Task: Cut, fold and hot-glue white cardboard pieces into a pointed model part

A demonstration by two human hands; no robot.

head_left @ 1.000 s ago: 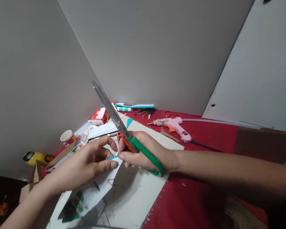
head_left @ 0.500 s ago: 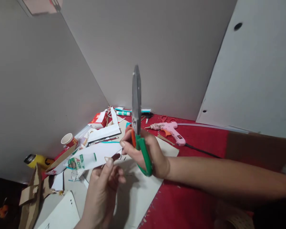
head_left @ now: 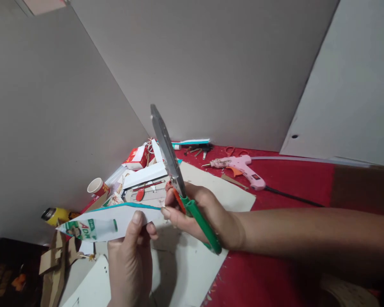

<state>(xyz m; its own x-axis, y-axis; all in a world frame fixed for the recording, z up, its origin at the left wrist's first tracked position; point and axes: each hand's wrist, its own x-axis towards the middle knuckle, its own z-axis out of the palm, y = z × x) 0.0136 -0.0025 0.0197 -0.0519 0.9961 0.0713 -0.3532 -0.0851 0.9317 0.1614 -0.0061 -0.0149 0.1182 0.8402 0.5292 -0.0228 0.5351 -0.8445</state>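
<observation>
A long white paper piece (head_left: 104,228) with a blue edge, a printed bottle picture and a pointed left end spans in front of me. My left hand (head_left: 132,251) pinches it from below, thumb on its face. My right hand (head_left: 201,217) holds scissors (head_left: 169,149) with green and orange handles, their blades closed and pointing up and to the left. The right thumb and finger also pinch the paper's right end. Part of the orange handle is hidden behind the fingers.
A pink glue gun (head_left: 240,166) lies on the red cloth (head_left: 291,187) at right. At left stand a paper cup (head_left: 97,186) and a yellow bottle (head_left: 53,216). Cardboard scraps (head_left: 56,260) lie at lower left, and a red box (head_left: 137,158) sits near the wall corner.
The scissors have tilted left and dropped a little. My left hand has shifted its grip along the paper, whose printed face now shows more flatly. The view has turned slightly.
</observation>
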